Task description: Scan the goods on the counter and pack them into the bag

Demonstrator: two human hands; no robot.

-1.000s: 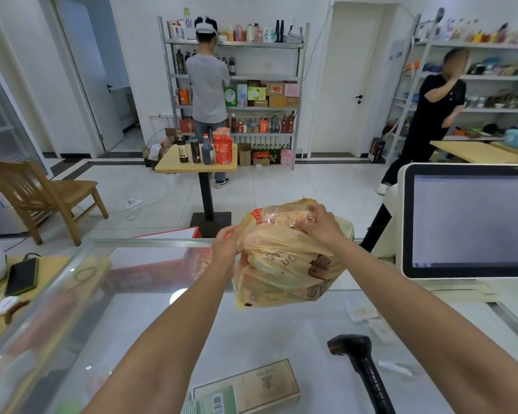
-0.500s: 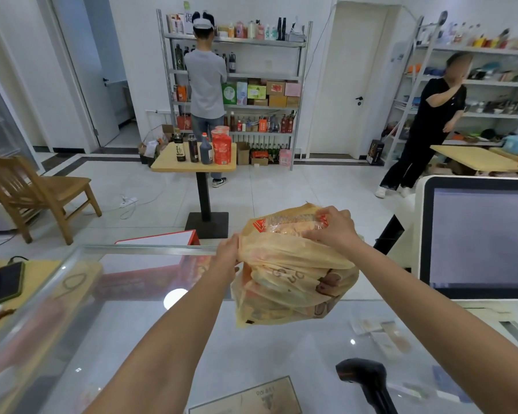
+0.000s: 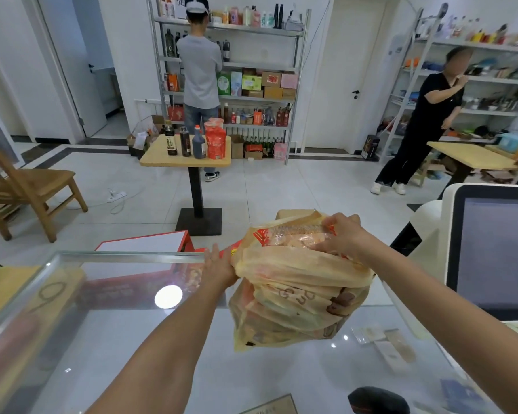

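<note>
Here, your left hand (image 3: 219, 265) pinching the edge of the yellow bag (image 3: 293, 294), your right hand (image 3: 343, 237) gripping its top over a packet (image 3: 293, 234), bag held above the glass counter (image 3: 132, 339), screen (image 3: 491, 252) on your right, shop shelves (image 3: 251, 64) far behind.

Before me: white walls, pale tiled floor (image 3: 281, 189) with dark border. 2 white doors (image 3: 335, 79). Metal shelving (image 3: 231, 64) stocked with boxes and bottles; second rack (image 3: 476, 79) at right. Pedestal table (image 3: 186, 153) holding bottles. Wooden chair (image 3: 27, 186) at left. 2 people stand by the shelves.
</note>
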